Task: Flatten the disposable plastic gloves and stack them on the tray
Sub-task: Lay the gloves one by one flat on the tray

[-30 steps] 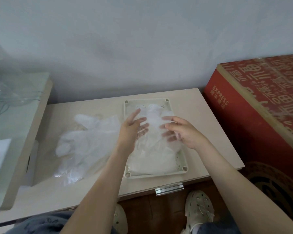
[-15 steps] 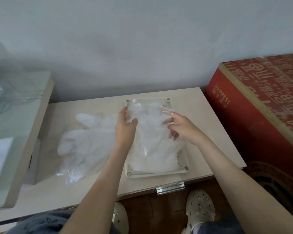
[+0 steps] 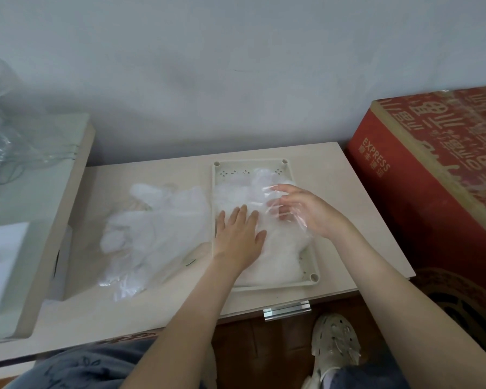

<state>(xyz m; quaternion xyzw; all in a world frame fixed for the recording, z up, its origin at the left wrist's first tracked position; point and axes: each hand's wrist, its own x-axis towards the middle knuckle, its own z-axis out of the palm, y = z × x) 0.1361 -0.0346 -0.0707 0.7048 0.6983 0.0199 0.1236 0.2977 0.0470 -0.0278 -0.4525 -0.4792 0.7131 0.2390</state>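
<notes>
A cream plastic tray [image 3: 309,279] lies on the low table, with a stack of clear plastic gloves [image 3: 275,256] in it. My left hand [image 3: 240,237] presses flat on the stack, fingers straight. My right hand [image 3: 306,211] hovers over the right side of the tray with fingers spread and relaxed. A film of the top glove [image 3: 261,181] clings over its fingers. A loose pile of crumpled gloves [image 3: 152,228] sits on the table just left of the tray.
The beige table [image 3: 357,220] stands against a grey wall. A red cardboard box [image 3: 432,192] stands close on the right. A glass-topped surface [image 3: 26,197] with clear plastic bags [image 3: 3,127] is on the left. My shoes [image 3: 334,341] show below the table's front edge.
My left hand let go of the glove it pinched near the tray's far end, moved nearer and pressed down flat. My right hand opened and shifted right.
</notes>
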